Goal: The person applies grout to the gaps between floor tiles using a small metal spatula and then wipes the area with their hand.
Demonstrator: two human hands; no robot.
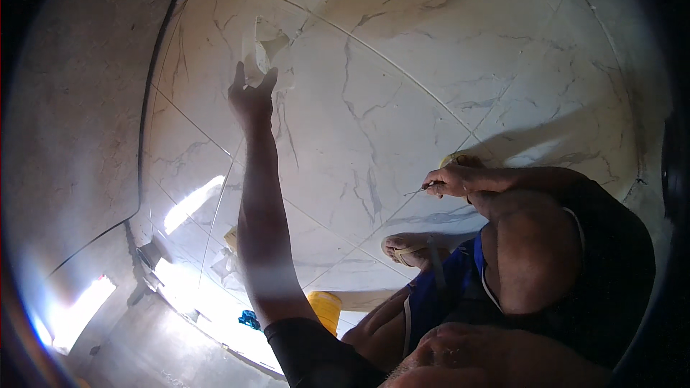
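Note:
My left hand [251, 99] reaches far out over the marbled tile floor. Its thumb and a finger stand on either side of the lower end of a thin white piece [263, 61], which looks like a plastic bag or sheet with a grey patch in its upper part. How firmly they grip is hard to see. Close to my bent knee, my right hand [449, 181] is closed around a thin, pointed metal tool [414, 192], its tip toward the left. The handle is hidden by my fingers.
My sandalled foot [406, 250] rests on the tiles, with part of another yellowish sandal [454, 159] beside my right hand. A yellow bucket [325, 309] and a small blue object [249, 319] stand behind my left arm. A wall [72, 115] borders the floor at left.

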